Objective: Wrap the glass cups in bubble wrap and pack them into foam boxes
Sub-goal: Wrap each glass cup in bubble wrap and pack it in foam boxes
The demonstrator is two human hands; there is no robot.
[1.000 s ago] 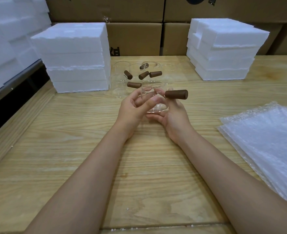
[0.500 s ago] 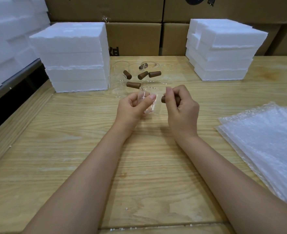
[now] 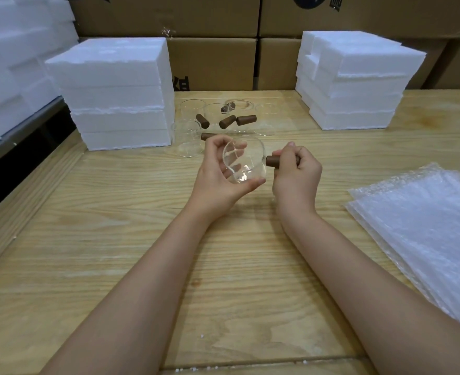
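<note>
Glass is the thing in play here: I've got one glass cup (image 3: 243,162) held up off the wooden table (image 3: 115,239), roughly dead centre, tipped on its side. My left hand (image 3: 218,174) is curled round its body, thumb underneath. My right hand (image 3: 296,174) is fisted round the brown wooden handle (image 3: 273,161), which meets the cup at its 3 o'clock side. I'd call this the pick-up step, since nothing looks wrapped yet. The other cups (image 3: 193,131) sit at 12 o'clock, between the two stacks of foam boxes, one at 10 o'clock (image 3: 115,85) and one at 2 (image 3: 358,82). Next move, I reckon, is over to the bubble wrap sheets (image 3: 418,226) at 4 o'clock. One hand has to let go and peel off a single sheet while the other keeps the cup steady. Slick glass, so no lazy grip.
</note>
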